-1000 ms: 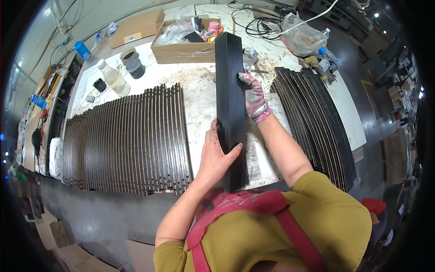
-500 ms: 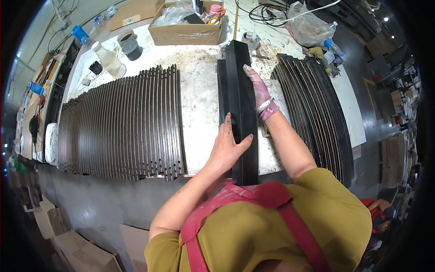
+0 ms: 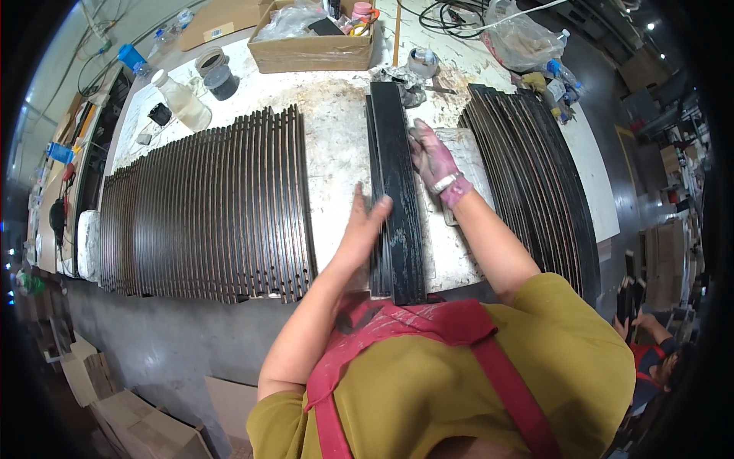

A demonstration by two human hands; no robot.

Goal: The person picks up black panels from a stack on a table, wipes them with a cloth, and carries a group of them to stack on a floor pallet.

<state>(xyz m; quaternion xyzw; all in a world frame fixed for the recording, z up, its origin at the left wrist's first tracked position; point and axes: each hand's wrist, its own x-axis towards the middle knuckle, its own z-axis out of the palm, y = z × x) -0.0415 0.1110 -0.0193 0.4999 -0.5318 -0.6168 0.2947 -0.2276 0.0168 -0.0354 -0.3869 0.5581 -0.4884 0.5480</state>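
Workshop space surrounds a white worktable, smeared with dark stains, where a person in a mustard shirt and red apron works. A long black bar is near the middle of the table, its long axis running from the person toward the far side, the far end tipped slightly left. Its near end reaches the table's front edge, just beside the apron; its upper face shows pale, streaky marks. More dark edges line its left side, close against it.

The bare left hand is open and slightly blurred: the thumb tip lies over the bar's left edge, while the fingers spread away to the left. On the opposite side, the right hand, in a stained pink glove, is partly open, fingers lightly bent alongside the bar; from where I stand, I cannot tell whether they touch it.

To the left, a broad row of dark strips lies side by side; to the right, another stack of dark strips fans out. Farther back sit a milky bottle, a dark-filled cup, a cardboard box of supplies, black cables and a clear plastic bag. At far right, a co-worker handles something dark.
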